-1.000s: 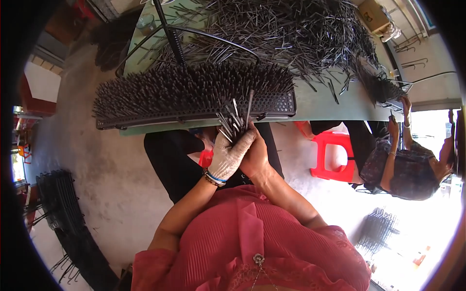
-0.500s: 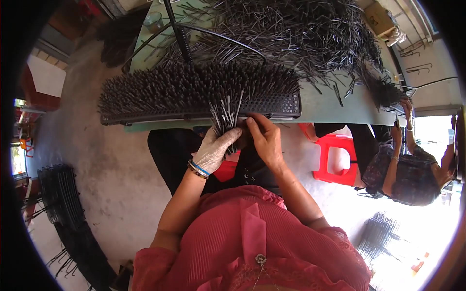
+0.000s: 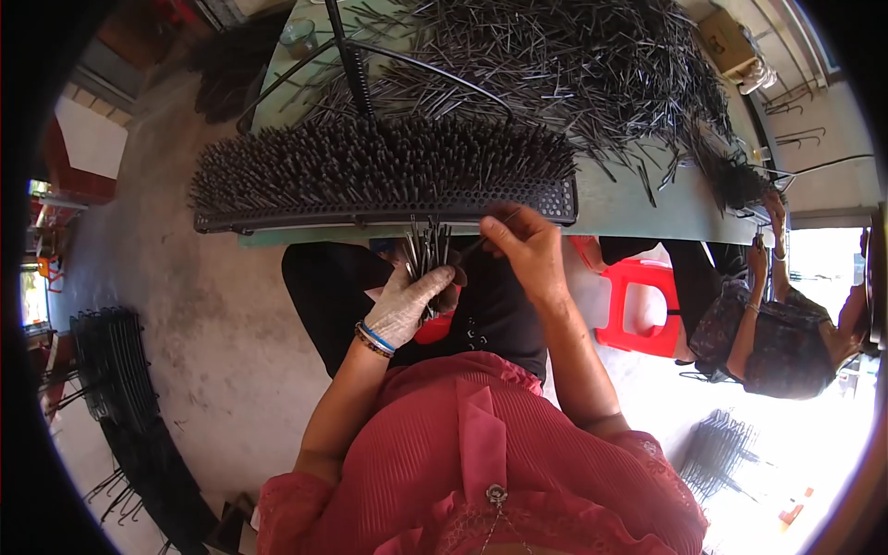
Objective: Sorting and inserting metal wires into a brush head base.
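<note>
Our left hand (image 3: 404,303), gloved, is wrapped around a bundle (image 3: 427,242) of thin dark rods at the centre of the frame, just below the front edge of the rack (image 3: 546,192). Our right hand (image 3: 532,252), bare, is bent to the right of it, thumb and forefinger drawn together near that edge; with the blur and dark clothing behind, we cannot tell whether it pinches a rod.

We judge each rod light, stiff and rather slick, hard to break but apt to slide or splay, so the bundle wants a firm grasp around its lower half, and a single rod a fingertip pinch near one end. More rods lie in a pile (image 3: 573,69) on the desk (image 3: 629,205), upper right of the frame.

A second ago our hands met around the bundle, its tips crossing the rack's front; now they are apart, and the bundle sits lower.
</note>
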`<state>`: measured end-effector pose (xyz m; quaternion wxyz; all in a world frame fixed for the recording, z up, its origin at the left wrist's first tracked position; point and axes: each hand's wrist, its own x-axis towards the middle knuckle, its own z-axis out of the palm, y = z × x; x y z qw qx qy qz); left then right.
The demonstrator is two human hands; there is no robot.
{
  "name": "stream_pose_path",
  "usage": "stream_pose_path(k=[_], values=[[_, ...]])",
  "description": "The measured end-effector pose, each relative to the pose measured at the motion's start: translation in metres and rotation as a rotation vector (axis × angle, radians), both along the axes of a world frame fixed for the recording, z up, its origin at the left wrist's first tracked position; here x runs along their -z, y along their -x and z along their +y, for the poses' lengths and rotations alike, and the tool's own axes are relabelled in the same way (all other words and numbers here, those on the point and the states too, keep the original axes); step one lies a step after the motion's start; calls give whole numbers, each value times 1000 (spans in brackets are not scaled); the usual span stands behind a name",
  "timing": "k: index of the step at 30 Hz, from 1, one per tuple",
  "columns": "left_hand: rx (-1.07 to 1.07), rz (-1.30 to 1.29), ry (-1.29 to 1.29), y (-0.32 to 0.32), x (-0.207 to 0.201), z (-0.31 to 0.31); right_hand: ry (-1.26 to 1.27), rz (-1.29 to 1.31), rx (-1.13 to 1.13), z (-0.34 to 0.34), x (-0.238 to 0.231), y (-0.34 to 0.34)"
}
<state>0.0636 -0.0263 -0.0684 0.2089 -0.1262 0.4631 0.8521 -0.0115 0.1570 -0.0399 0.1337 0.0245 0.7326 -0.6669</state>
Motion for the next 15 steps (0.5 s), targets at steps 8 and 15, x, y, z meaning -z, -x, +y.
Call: stream_pose_path(k=[8, 15], values=[[-10, -24, -66, 5, 4, 2, -272, 674, 32, -28, -21, 39], [-59, -106, -46, 1, -7, 1, -485, 976, -52, -38, -1, 59]])
